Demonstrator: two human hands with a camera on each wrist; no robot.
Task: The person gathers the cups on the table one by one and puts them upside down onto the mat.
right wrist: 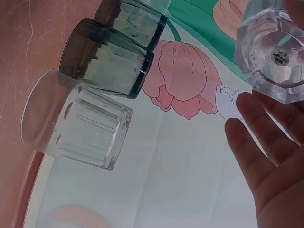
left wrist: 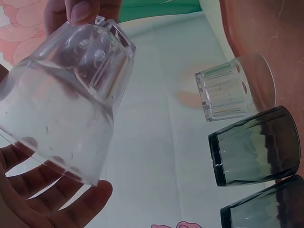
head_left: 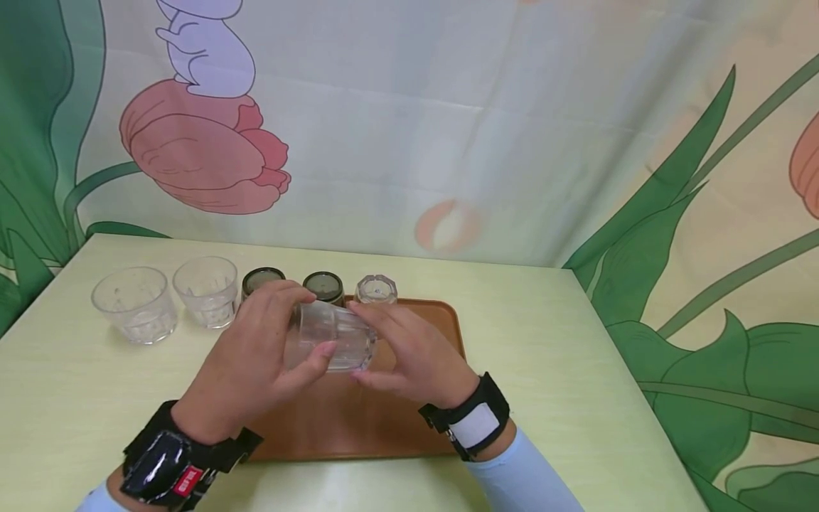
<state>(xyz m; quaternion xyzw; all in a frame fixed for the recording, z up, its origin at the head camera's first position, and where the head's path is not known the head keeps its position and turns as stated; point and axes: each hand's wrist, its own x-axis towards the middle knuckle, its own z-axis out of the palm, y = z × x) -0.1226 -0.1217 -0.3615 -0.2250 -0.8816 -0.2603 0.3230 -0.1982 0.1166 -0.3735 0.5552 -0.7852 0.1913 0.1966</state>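
Observation:
Above the brown tray, both hands hold a clear tumbler [head_left: 342, 334] tipped on its side. The left hand [head_left: 259, 348] grips its wide rim end, with the thumb along the near side. At the faceted base, the right hand [head_left: 419, 348] has its fingers over the far side and its thumb below. The left wrist view shows the see-through wall of the tumbler [left wrist: 71, 109], with left fingertips [left wrist: 90, 199] at the rim. In the right wrist view, the tumbler's octagonal base [right wrist: 275, 57] bears a small dark mark.
Along the back of the tray [head_left: 358, 427] stand two dark grey tumblers [head_left: 323, 286] and a clear one [head_left: 376, 289], upside down. Two clear cups [head_left: 137, 309] stand upright on the table at the left. A printed curtain [head_left: 384, 128] hangs behind the table.

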